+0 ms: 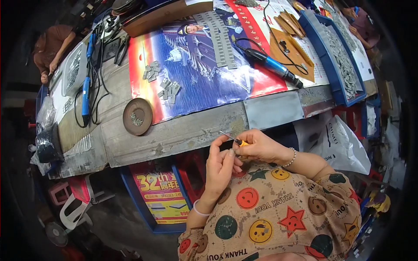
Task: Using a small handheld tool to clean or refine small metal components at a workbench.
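Just beyond the table's front edge, close to my body, both hands meet. My right hand (266, 148) is closed around a small screwdriver (243, 143) with a yellow and black handle, its thin metal shaft angled up to the left. Fingers pressed together, my left hand (220, 168) pinches something at the handle that is too small and covered to make out. On the table, left of my hands, a round brown dish (127, 118) holds tiny metal parts (136, 119). Flat grey metal pieces lie in two loose heaps (151, 71) on a colourful poster (191, 95).
Rows of grey pieces (217, 39) line the poster. A blue electric screwdriver (272, 65) with a cord lies right of them. Far right stands a blue tray (325, 63) of metal parts. Left are a clear container (72, 71) and blue corded tools (85, 98). Two people sit at the far corners.
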`<state>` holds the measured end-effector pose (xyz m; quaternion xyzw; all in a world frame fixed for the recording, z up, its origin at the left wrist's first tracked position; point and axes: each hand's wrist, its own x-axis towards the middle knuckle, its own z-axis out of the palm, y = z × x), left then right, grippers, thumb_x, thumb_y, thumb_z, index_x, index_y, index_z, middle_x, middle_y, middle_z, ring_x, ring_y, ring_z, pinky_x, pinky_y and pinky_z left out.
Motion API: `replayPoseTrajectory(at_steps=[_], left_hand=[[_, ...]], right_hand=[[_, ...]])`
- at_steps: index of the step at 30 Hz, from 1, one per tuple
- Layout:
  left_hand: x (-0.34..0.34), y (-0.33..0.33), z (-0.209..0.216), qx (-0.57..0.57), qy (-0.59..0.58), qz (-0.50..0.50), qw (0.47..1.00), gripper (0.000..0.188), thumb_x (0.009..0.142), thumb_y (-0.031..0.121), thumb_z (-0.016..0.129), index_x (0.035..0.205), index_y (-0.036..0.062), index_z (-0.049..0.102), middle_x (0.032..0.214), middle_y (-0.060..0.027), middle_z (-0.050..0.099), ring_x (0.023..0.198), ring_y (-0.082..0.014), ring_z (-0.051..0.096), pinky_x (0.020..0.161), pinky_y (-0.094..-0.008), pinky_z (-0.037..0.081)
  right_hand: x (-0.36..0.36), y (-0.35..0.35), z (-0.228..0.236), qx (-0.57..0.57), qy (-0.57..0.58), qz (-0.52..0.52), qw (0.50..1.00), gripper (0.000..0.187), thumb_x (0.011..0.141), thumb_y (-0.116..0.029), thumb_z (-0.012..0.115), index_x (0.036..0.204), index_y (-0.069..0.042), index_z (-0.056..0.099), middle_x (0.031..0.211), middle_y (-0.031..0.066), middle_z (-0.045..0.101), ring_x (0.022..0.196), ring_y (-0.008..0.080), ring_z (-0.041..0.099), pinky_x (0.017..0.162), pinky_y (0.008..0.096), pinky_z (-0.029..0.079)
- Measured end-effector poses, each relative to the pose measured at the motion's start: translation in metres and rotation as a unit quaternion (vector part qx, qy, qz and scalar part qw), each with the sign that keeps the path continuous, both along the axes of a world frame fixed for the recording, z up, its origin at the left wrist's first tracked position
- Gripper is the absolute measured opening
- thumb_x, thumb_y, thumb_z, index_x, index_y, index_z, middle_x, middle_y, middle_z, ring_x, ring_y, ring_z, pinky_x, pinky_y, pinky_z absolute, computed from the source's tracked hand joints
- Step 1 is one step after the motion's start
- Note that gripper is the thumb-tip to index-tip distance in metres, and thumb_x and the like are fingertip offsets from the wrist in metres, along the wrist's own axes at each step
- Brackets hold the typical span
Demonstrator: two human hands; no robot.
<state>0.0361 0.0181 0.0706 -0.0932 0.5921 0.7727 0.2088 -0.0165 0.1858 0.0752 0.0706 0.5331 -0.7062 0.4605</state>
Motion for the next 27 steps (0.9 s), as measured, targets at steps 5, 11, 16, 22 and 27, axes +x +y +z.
replayPoseTrajectory(at_steps=[5, 11, 16, 22, 27], left_hand=[[0.002, -0.003, -0.003, 0.088, -0.029, 0.040, 0.995, 0.039, 0.096, 0.009, 0.042, 0.133, 0.0006, 0.032, 0.072, -0.0061, 0.061, 0.058, -0.0076, 0.055, 0.054, -0.0192, 0.047], [0.014, -0.008, -0.012, 0.040, 0.004, 0.064, 0.997, 0.043, 0.094, 0.007, 0.045, 0.134, 0.0007, 0.031, 0.072, -0.0031, 0.060, 0.058, -0.0062, 0.054, 0.053, -0.0178, 0.045], [0.025, -0.023, -0.019, 0.105, 0.012, 0.037, 0.994, 0.044, 0.095, 0.004, 0.043, 0.136, 0.0050, 0.026, 0.083, -0.0077, 0.060, 0.066, -0.0106, 0.058, 0.062, -0.0205, 0.047], [0.060, -0.070, -0.028, -0.008, 0.010, 0.190, 0.982, 0.040, 0.096, 0.008, 0.046, 0.134, 0.0037, 0.035, 0.087, -0.0093, 0.063, 0.064, -0.0099, 0.060, 0.061, -0.0217, 0.051], [0.086, -0.162, -0.091, -0.450, 0.029, 0.223, 0.864, 0.033, 0.092, 0.013, 0.053, 0.122, -0.0003, 0.050, 0.093, -0.0161, 0.065, 0.069, -0.0263, 0.064, 0.065, -0.0364, 0.052]], right_hand=[[-0.002, -0.004, 0.006, 0.013, -0.009, -0.005, 1.000, 0.007, 0.085, -0.010, 0.059, 0.084, -0.003, 0.056, 0.061, -0.0037, 0.048, 0.045, 0.0013, 0.038, 0.040, 0.0181, 0.025], [0.002, -0.017, 0.000, 0.008, -0.016, 0.003, 1.000, 0.012, 0.087, -0.013, 0.059, 0.083, -0.003, 0.056, 0.061, -0.0023, 0.049, 0.045, 0.0021, 0.037, 0.041, 0.0186, 0.026], [0.004, -0.027, -0.001, 0.023, -0.024, 0.018, 0.999, 0.011, 0.089, -0.013, 0.058, 0.084, -0.003, 0.057, 0.061, -0.0035, 0.049, 0.046, 0.0013, 0.037, 0.042, 0.0178, 0.025], [0.003, -0.060, 0.001, 0.014, 0.014, 0.105, 0.994, 0.008, 0.089, -0.010, 0.059, 0.093, -0.003, 0.056, 0.064, -0.0020, 0.051, 0.048, 0.0030, 0.042, 0.042, 0.0181, 0.029], [0.003, -0.065, -0.004, 0.035, 0.115, 0.139, 0.983, 0.014, 0.088, -0.016, 0.060, 0.087, -0.002, 0.060, 0.069, -0.0014, 0.054, 0.062, 0.0060, 0.052, 0.058, 0.0226, 0.043]])
